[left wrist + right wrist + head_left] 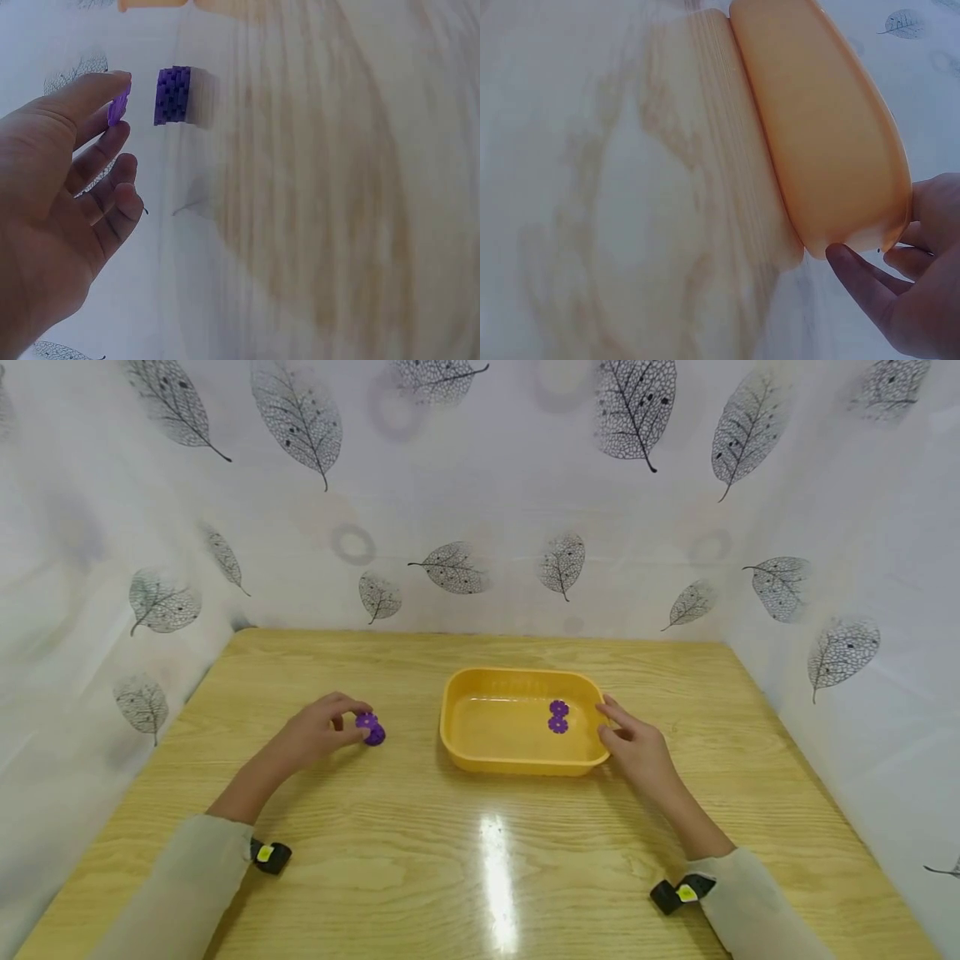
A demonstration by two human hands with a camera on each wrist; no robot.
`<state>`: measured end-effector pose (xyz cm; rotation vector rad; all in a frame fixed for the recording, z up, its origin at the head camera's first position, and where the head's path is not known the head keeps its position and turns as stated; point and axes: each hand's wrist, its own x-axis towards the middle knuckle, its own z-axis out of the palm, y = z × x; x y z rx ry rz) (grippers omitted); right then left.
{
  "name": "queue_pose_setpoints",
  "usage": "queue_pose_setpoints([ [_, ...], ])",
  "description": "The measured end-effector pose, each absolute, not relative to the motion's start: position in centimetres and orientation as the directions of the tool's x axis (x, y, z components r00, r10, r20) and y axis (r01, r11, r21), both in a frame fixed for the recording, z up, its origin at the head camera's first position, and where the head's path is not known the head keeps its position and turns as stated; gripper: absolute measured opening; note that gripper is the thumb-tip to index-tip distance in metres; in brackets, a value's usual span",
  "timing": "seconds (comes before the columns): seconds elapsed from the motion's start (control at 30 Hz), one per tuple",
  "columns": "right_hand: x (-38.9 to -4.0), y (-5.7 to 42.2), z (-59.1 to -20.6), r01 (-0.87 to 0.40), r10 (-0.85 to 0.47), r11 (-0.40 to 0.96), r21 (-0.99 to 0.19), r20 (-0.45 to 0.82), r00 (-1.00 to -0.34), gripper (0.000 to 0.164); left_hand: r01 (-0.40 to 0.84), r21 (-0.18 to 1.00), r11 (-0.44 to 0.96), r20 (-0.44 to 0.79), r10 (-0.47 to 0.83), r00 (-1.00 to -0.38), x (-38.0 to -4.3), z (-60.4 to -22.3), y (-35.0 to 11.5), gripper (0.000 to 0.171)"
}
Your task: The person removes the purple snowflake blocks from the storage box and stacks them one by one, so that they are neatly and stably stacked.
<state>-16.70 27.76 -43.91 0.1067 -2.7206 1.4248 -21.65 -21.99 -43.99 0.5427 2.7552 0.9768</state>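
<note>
Between thumb and fingertips, my left hand (318, 727) pinches a purple flower-shaped disc (118, 109). Close by on the table stands a short stack of purple flower-shaped discs (172, 95), apart from the held one in the left wrist view. My right hand (641, 756) holds the right end of a yellow plastic tray (495, 767), with the thumb (840, 259) against its outer wall and the fingers at the rim. Inside the tray, toward its right side, two purple flower-shaped discs (558, 725) lie next to each other.
The wooden table (390, 852) has a bright glare streak near its front. A white curtain (480, 502) printed with leaves surrounds the back and sides. Each sleeve cuff carries a black wrist camera (273, 857).
</note>
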Motion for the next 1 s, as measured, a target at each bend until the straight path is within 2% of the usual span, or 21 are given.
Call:
queue_pose_setpoints([
  [1.0, -16.78, 27.72, -43.92, -0.081, -0.033, 0.572, -0.816, 0.075, -0.997, 0.044, 0.247, 0.635, 0.732, -0.124, 0.412, -0.903, -22.13, -44.49, -21.78, 0.042],
])
